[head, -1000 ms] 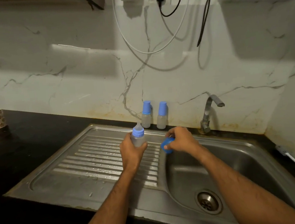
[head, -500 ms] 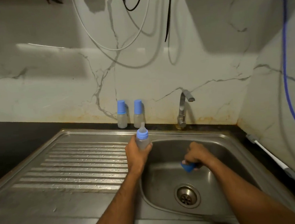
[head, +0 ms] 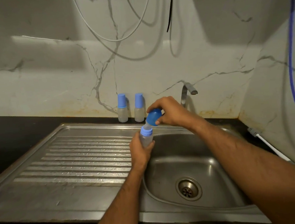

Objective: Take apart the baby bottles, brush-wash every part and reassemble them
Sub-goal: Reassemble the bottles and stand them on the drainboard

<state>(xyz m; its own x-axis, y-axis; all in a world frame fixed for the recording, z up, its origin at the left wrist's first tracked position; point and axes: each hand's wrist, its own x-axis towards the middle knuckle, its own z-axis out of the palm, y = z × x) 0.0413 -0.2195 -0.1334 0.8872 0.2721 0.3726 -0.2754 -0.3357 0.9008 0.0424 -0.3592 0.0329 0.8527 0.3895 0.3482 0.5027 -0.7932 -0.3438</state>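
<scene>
- The small bottle (head: 146,137) is held up over the sink's (head: 209,161) left edge, in the left hand (head: 140,150).
- The right hand (head: 168,113) pinches a blue cap (head: 154,117) just above its top.
- Two more capped bottles (head: 122,108) stand far back by the wall, left of the tap (head: 187,95).
</scene>
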